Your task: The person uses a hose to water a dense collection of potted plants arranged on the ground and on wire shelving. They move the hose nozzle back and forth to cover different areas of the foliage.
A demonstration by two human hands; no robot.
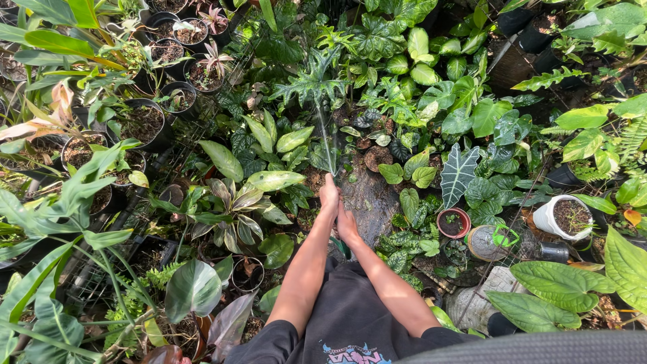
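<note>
Both hands are stretched forward together, left hand (329,195) and right hand (347,226) closed around a hose nozzle (341,247) (mostly hidden), so the water spray (325,135) reaches the far potted plants (377,40).

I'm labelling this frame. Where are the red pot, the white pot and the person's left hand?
red pot (453,223), head view, on its rim.
white pot (547,217), head view, on its outer wall.
left hand (329,195), head view, on the back of the hand.
</note>
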